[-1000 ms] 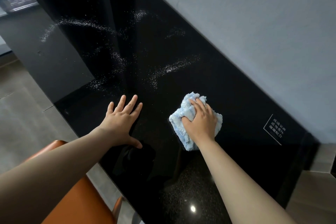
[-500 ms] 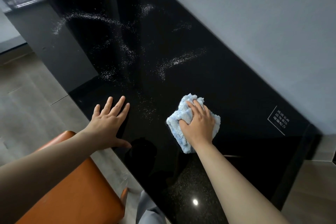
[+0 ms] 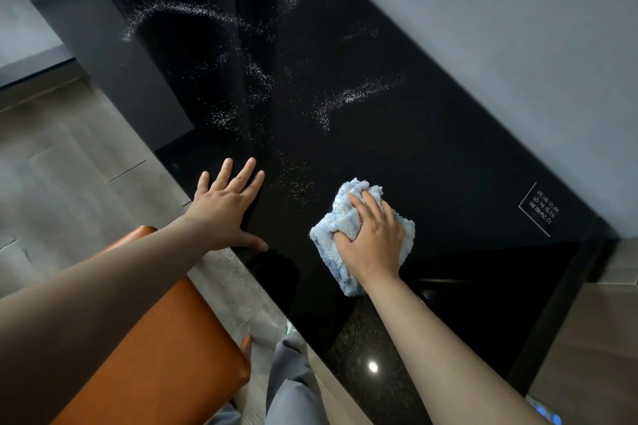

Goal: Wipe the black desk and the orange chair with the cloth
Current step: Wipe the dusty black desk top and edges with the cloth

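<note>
My right hand (image 3: 371,238) lies flat on the bunched blue cloth (image 3: 345,235), fingers spread over it and pressing it to the desk (image 3: 431,155); whether the thumb hooks a fold underneath I cannot tell. Over the last second the cloth has barely shifted on the desk. My left hand (image 3: 224,207) has slid outward to the near edge, open, palm down, holding nothing. Judgement: no stroke made in this interval, I have only re-braced; the white powder streaks (image 3: 359,95) beyond the cloth remain, with a thin scatter just ahead of it, so desk wiping is at an early stage. Orange chair (image 3: 155,338) sits below my left forearm, untouched, partly covered by the arm and cut off at the frame edge. White printed label (image 3: 540,209) near the wall is unreadable. Far desk end runs out of view
</note>
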Available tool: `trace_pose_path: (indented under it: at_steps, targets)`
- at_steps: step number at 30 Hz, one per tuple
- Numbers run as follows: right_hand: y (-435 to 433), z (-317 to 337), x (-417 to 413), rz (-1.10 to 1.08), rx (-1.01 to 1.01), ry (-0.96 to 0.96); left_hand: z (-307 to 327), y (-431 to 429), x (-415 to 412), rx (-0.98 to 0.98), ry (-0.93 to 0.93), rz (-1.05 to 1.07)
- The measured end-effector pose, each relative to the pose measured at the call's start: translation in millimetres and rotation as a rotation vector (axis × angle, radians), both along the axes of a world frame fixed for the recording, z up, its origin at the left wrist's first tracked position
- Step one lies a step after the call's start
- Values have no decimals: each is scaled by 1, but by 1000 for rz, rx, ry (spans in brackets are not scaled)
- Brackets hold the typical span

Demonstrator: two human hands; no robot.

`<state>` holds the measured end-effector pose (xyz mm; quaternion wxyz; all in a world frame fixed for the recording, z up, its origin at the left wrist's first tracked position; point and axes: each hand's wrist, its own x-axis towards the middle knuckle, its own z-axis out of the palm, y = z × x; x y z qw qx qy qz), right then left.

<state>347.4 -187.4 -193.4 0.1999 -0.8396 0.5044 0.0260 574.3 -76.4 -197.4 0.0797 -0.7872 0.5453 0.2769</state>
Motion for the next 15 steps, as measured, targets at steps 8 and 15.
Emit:
trace_pose_path:
  at_steps: [8,15]
  targets:
    - [34,-2,0,25,-4,-9,-3,0,-1,8,-14,7]
    - [55,-3,0,13,-40,-47,-3,-1,-1,9,-12,9]
